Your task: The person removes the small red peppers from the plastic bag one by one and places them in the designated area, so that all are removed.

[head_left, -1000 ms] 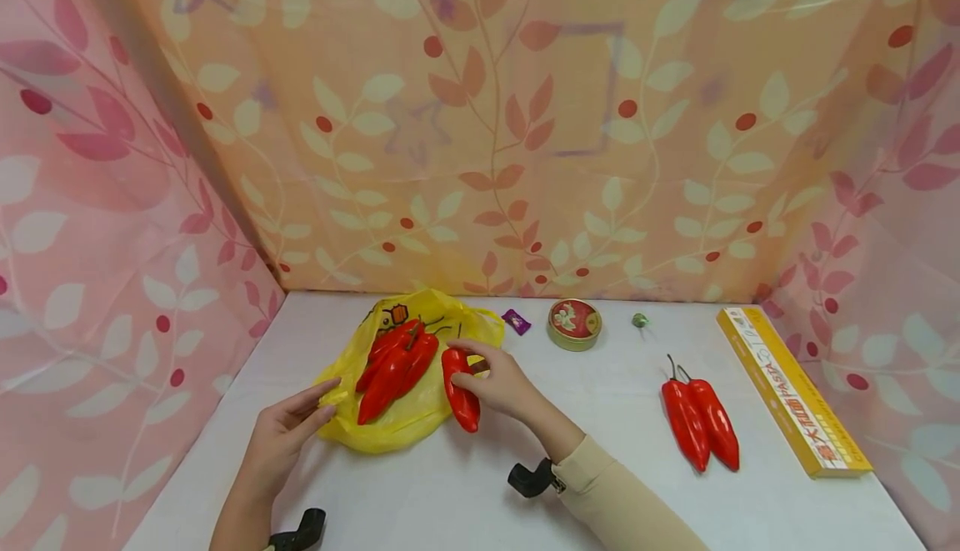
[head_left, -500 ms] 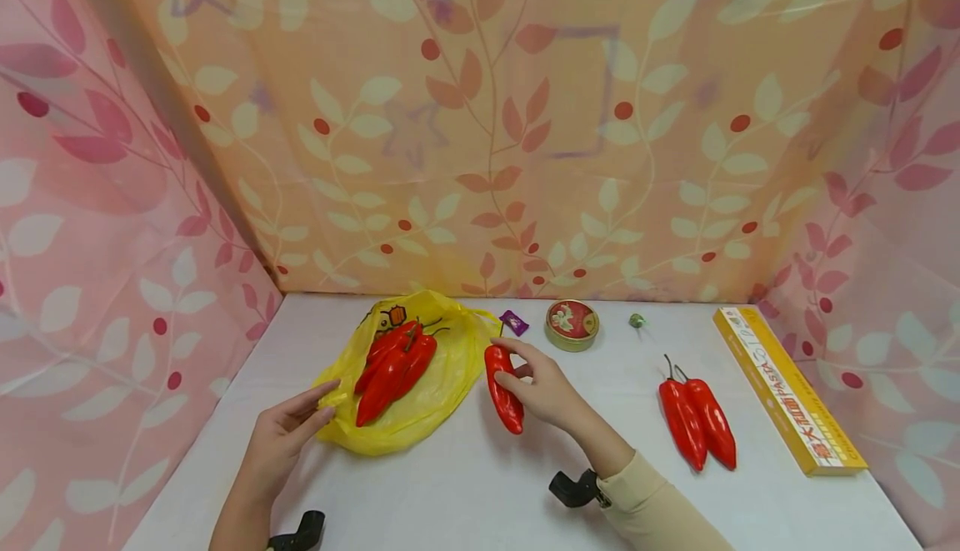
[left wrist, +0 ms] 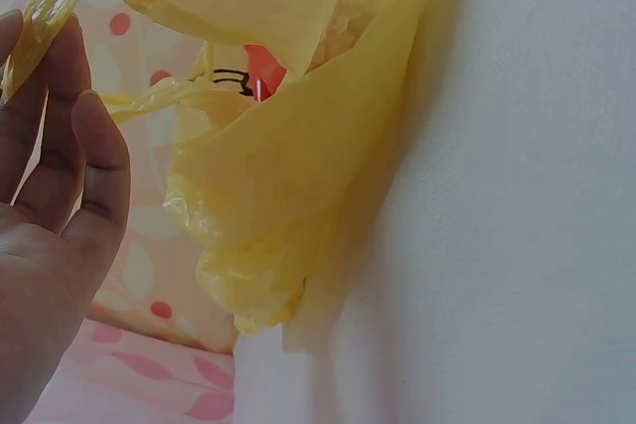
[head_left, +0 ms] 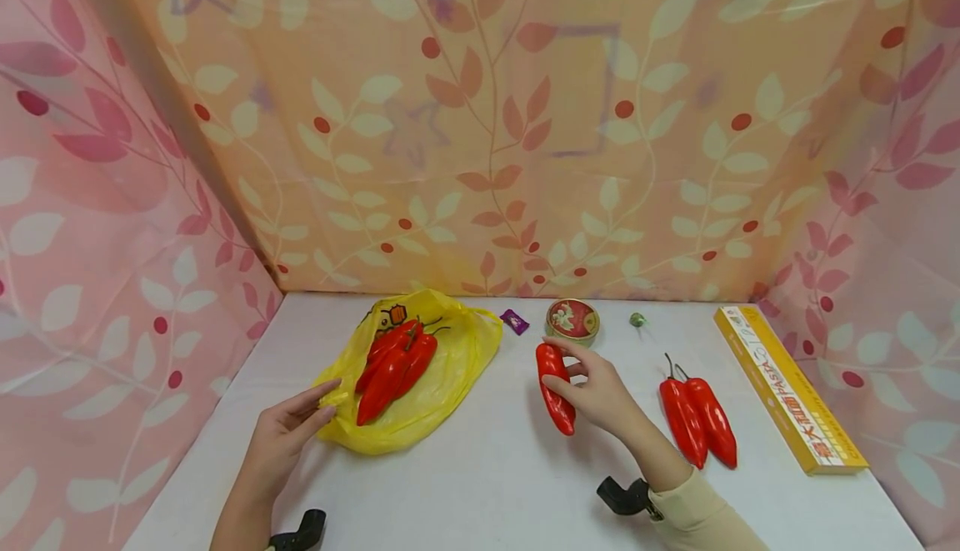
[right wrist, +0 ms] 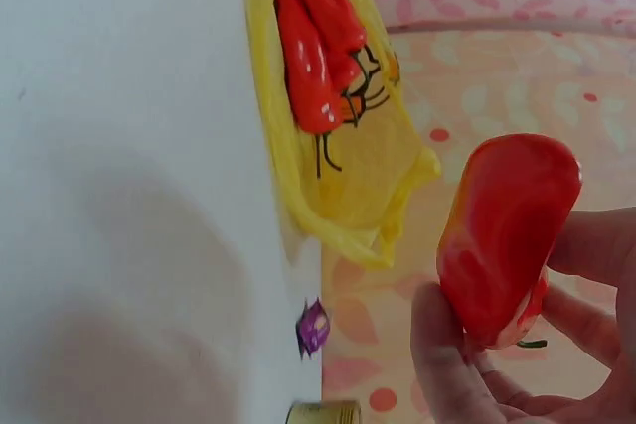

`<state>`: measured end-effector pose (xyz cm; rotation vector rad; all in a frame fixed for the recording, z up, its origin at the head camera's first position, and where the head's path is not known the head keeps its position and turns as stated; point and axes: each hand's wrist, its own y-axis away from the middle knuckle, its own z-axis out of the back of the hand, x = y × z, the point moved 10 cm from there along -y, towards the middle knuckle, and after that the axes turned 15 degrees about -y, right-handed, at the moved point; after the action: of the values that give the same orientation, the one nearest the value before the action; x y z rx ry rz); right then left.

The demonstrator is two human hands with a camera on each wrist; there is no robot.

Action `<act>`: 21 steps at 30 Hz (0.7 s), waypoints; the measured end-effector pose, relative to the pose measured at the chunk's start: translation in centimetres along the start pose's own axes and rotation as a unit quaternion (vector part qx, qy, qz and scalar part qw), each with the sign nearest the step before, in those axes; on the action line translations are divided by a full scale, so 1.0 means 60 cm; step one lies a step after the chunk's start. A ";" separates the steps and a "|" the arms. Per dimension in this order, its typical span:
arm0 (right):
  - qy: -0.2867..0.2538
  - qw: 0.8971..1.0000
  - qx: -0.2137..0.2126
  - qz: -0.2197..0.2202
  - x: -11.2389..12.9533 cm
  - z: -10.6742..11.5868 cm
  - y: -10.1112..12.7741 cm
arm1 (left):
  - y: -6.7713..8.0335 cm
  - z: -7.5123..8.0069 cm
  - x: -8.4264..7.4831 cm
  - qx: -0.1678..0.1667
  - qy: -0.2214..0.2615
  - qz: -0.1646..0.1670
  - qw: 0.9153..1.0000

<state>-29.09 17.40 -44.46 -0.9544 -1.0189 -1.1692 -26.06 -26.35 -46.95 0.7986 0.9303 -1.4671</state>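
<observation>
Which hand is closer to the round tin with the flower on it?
Right. The right hand, holding a red pepper, is just in front of the round tin. The left hand is far off, touching the yellow bag.

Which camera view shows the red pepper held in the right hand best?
The head view: the red pepper shows whole there, pinched by the right hand above the table. The right wrist view shows only its rounded end, close up between fingertips. The left wrist view misses it, showing just the yellow bag.
</observation>
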 end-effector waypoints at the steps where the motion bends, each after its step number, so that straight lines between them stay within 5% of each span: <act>1: 0.008 1.000 -0.003 0.003 -0.001 0.007 0.003 | 0.000 0.000 0.000 -0.001 -0.001 0.001 1.000; 21: 0.154 0.986 -0.060 0.017 -0.041 0.132 0.069 | 0.002 -0.002 -0.004 0.001 0.022 -0.015 1.000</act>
<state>-26.18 26.21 -44.93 -0.8477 -0.6878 -1.3130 -25.91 -26.15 -46.78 0.8245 0.9783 -1.4818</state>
